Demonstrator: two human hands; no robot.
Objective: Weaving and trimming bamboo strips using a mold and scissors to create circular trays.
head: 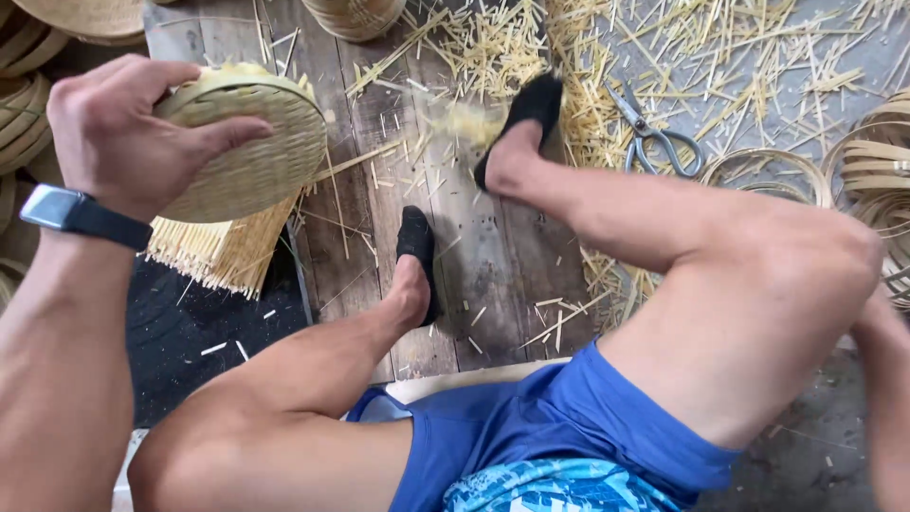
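The left hand [118, 133] grips a round woven bamboo lid [248, 147], held up over the plank floor [493, 265]; its weave looks finished, though strip ends [223, 251] hang untrimmed beneath; scissors [654, 133] lie unused among scraps; the right hand is out of view.

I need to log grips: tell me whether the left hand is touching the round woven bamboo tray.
Touching. The head view shows the left hand gripping the rim of the round woven bamboo tray, thumb pressed across its woven face.
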